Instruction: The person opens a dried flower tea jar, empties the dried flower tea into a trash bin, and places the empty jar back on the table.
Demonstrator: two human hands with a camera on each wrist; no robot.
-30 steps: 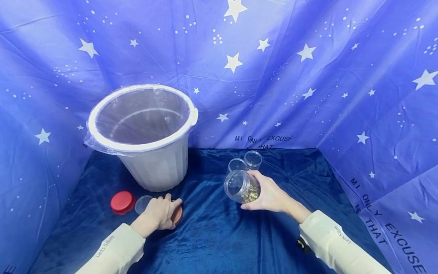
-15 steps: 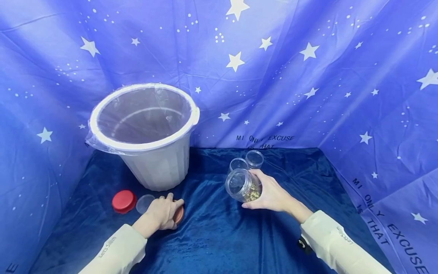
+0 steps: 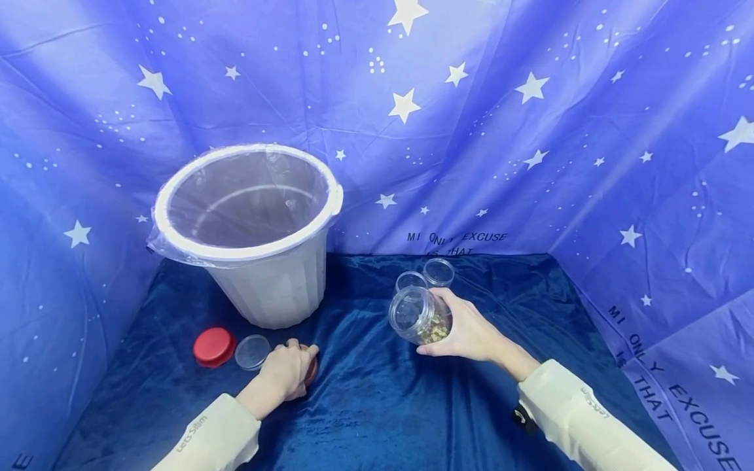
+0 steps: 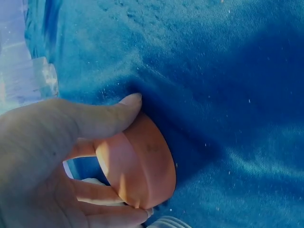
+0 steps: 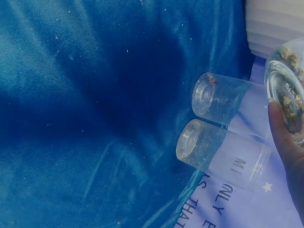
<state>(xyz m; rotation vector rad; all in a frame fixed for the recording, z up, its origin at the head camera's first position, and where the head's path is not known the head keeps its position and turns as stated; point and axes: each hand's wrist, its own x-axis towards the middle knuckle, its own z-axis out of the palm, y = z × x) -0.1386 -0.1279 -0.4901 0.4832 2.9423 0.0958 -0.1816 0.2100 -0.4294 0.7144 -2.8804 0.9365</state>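
My left hand point(image 3: 284, 371) grips a reddish-brown round lid point(image 4: 154, 164) low over the blue cloth, its thumb on one side of the rim and fingers on the other. Left of that hand lie a clear flat disc point(image 3: 252, 352) and a red lid point(image 3: 215, 347). My right hand point(image 3: 466, 329) is wrapped around a clear jar point(image 3: 409, 313), which tilts with its uncovered mouth toward the left. Dried yellow-green pieces point(image 3: 436, 328) lie in the jar's lower part. Just behind it stand two more clear jars, one nearer point(image 5: 223, 147) and one beside it point(image 5: 228, 97) in the right wrist view.
A large white bin point(image 3: 277, 281) with a clear plastic liner point(image 3: 177, 252) over its rim stands at the back left. Dark blue cloth point(image 3: 377, 405) covers the surface. Star-printed blue fabric point(image 3: 501, 144) hangs behind and along both sides.
My left hand has turned and shifted slightly right with the reddish-brown lid, so more of the clear disc shows. My right hand and its jar have stayed nearly still.
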